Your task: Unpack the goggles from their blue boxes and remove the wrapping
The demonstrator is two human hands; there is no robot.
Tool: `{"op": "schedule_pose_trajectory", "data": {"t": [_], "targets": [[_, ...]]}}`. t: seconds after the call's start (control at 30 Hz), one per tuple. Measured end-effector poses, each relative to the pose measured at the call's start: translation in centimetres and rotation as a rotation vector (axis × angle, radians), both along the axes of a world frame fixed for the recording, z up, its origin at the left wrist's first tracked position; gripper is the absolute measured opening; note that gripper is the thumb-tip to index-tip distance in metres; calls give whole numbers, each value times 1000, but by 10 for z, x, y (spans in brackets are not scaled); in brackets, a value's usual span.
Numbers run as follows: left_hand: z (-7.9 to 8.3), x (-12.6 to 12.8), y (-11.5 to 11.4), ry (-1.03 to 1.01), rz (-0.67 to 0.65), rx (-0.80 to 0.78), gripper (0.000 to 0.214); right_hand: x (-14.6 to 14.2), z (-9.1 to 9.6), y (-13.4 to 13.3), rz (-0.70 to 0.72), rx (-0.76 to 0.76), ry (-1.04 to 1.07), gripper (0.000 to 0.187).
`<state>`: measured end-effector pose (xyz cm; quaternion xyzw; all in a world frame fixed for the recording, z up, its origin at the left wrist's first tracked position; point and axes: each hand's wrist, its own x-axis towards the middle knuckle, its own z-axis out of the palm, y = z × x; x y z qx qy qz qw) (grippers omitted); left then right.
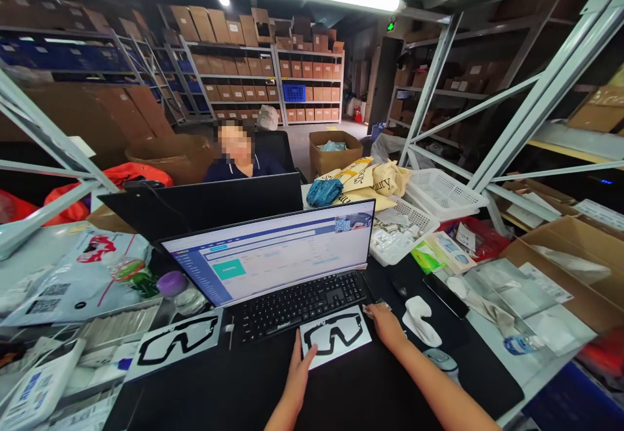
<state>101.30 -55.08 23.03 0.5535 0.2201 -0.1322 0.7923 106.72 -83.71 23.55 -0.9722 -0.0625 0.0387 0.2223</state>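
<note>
My left hand grips the left edge of a white card with a black goggle-frame shape on it, thumb on top. The card lies tilted over the black desk mat, just below the keyboard. Past the card's right edge, my right hand is closed, its fingertips on something small and shiny that I cannot make out. A similar white card with the same black shape lies to the left. To the right of my right hand are a crumpled white cloth and a black mouse.
A monitor stands behind the keyboard, and a person sits beyond it. White baskets, a phone and an open carton are at right. Plastic-bagged goods and a purple-lidded jar lie left.
</note>
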Motion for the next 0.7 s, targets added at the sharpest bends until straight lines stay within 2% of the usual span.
{"op": "schedule_pose_trajectory", "data": {"t": [0.1, 0.2, 0.3, 0.43, 0.5, 0.57, 0.7], "targets": [[-4, -5, -6, -14, 9, 252, 84, -8, 1, 0, 13, 48, -31, 44], [-1, -17, -6, -31, 39, 442, 83, -12, -5, -4, -3, 91, -92, 55], [9, -33, 0, -93, 46, 569, 78, -2, -30, -19, -134, 157, -242, 69], [23, -60, 7, -126, 18, 652, 76, 20, -76, -43, -83, 160, -35, 67], [28, -75, 10, -138, 4, 671, 69, 26, -88, -51, -79, 136, -10, 65], [31, -89, 14, -151, 1, 684, 61, 27, -90, -55, -105, 124, -60, 61], [35, -112, 23, -128, -14, 702, 51, 30, -75, -55, -55, 128, -8, 51]]}}
